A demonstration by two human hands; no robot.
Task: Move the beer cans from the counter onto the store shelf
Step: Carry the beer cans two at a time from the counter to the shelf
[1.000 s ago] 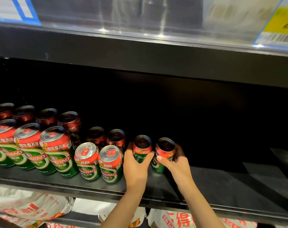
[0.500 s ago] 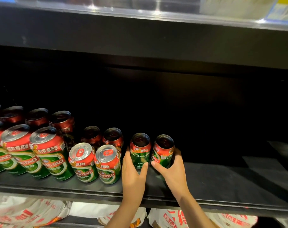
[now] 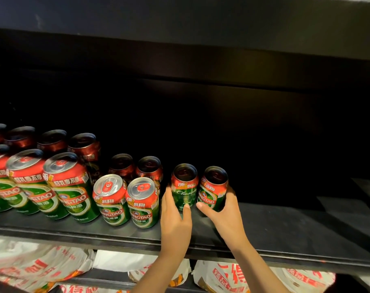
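Observation:
Two small green-and-red beer cans stand upright side by side on the black store shelf [image 3: 285,225]. My left hand [image 3: 175,218] grips the left can [image 3: 185,186], thumb on its front and fingers round its left side. My right hand [image 3: 224,216] grips the right can [image 3: 213,189], thumb in front and fingers curled round its right side. Two more small cans [image 3: 127,199] stand just left of my hands, with darker cans behind them. The counter is out of view.
Several taller cans [image 3: 70,187] fill the shelf's left end in rows. The shelf's right part is bare and dark. The upper shelf's underside [image 3: 180,39] hangs overhead. White printed bags [image 3: 222,275] lie on the shelf below.
Both hands have slid the two cans a little farther back on the shelf. The view has tilted down, so the upper shelf's price tags have left the frame.

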